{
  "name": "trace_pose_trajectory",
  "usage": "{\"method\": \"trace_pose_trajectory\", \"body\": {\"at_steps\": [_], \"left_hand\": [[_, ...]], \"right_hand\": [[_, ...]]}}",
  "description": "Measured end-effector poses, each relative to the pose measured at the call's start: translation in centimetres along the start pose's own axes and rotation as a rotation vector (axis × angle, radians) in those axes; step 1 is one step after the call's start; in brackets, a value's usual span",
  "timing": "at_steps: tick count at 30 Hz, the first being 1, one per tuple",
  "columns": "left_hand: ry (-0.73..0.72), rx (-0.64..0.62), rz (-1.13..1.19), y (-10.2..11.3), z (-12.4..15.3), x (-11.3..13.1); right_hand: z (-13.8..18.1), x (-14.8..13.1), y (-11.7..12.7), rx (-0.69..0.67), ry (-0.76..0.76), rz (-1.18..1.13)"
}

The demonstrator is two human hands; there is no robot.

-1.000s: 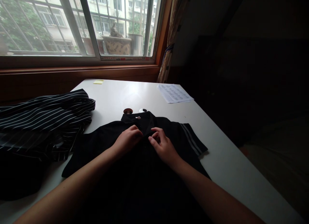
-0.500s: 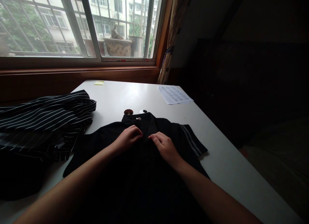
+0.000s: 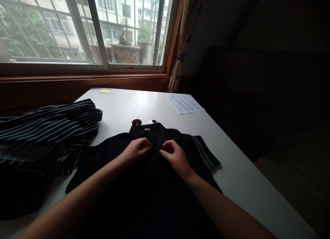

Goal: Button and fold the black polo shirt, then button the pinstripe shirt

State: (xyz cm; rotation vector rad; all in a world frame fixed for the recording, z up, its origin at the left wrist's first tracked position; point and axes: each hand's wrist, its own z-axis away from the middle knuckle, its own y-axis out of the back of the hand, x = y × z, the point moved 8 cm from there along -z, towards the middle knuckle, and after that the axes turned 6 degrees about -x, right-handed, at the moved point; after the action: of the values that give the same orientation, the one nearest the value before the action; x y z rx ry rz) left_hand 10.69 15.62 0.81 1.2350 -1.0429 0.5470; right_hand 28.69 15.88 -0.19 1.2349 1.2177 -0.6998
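A black short-sleeved shirt lies spread on the white table, collar toward the window. Two grey stripes run along its right-hand sleeve, and a small white label shows inside the collar. My left hand is closed in a pinch on the shirt front just below the collar. Opposite it, across a narrow gap, my right hand rests at the other side of the front opening, thumb and forefinger curved and slightly apart. Dark cloth hides any buttons between the hands.
To the left lies a heap of black-and-white striped cloth. Just beyond the collar are a brown round object and a white-and-black round one. Printed papers and a yellow sticky note lie on the white table.
My right thumb and forefinger have parted from their pinch. My left hand stays closed near the same spot on the shirt. The view has tilted slightly.
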Motion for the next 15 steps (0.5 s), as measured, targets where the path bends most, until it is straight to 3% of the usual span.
{"method": "trace_pose_trajectory", "body": {"at_steps": [7,15], "left_hand": [[0.14,-0.011,0.19,-0.7,0.2,-0.9],[0.177,-0.06,0.382,-1.8,0.0,-1.5]], "right_hand": [[-0.4,0.6,-0.9,-0.075,-0.031,-0.262],[-0.5,0.6,-1.4,-0.133,-0.041,-0.275]]}}
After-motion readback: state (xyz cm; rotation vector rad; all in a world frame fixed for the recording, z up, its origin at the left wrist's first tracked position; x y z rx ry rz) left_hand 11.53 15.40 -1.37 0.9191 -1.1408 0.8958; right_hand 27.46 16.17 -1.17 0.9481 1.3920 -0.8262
